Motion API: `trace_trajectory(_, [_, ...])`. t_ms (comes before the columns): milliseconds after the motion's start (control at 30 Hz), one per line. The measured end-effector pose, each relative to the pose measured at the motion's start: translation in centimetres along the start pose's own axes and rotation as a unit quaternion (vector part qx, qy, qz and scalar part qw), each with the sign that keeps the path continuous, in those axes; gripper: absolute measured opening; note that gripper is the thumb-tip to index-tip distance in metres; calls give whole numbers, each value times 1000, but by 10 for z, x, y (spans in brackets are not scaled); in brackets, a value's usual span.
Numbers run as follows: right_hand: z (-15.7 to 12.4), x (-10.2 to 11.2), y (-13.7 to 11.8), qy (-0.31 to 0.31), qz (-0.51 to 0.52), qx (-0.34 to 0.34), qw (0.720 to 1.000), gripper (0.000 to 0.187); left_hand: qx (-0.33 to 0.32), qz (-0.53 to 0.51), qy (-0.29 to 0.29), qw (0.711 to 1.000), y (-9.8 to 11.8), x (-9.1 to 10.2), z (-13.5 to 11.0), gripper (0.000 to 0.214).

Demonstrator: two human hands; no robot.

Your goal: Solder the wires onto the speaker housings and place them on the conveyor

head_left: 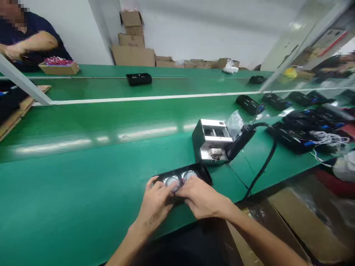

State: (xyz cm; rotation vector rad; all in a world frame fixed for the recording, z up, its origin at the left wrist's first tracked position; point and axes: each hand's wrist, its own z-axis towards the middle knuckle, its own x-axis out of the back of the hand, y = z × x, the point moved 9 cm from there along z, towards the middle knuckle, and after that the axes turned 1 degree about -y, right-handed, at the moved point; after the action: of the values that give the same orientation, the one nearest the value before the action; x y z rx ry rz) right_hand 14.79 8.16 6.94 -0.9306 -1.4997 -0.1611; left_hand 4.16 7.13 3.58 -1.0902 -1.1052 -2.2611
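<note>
A black rectangular housing [201, 170] with two round clear lenses lies at the near edge of the green bench [83, 177]. My left hand [155, 201] grips its near left side, fingers curled round the edge. My right hand [201, 197] grips the near right side, fingertips pressed by the left lens [172, 181]. The right lens [189, 174] stays uncovered.
A small metal machine [212, 140] with a black cable [262, 168] stands just behind the housing. Several black units [291, 136] lie to the right. One black tray [139, 78] rides the far belt. Another person's arms [30, 42] work at far left; cardboard boxes [132, 44] stack behind.
</note>
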Motion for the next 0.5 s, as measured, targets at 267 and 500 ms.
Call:
trace_trajectory(267, [19,6,17,-7,23,-33,999,29,119,-106,-133,978,-35,3,35,58])
trace_trajectory(500, [49,44,30,-81,124,-118,982,30,256,-266,-280,886,-70,5,62,53])
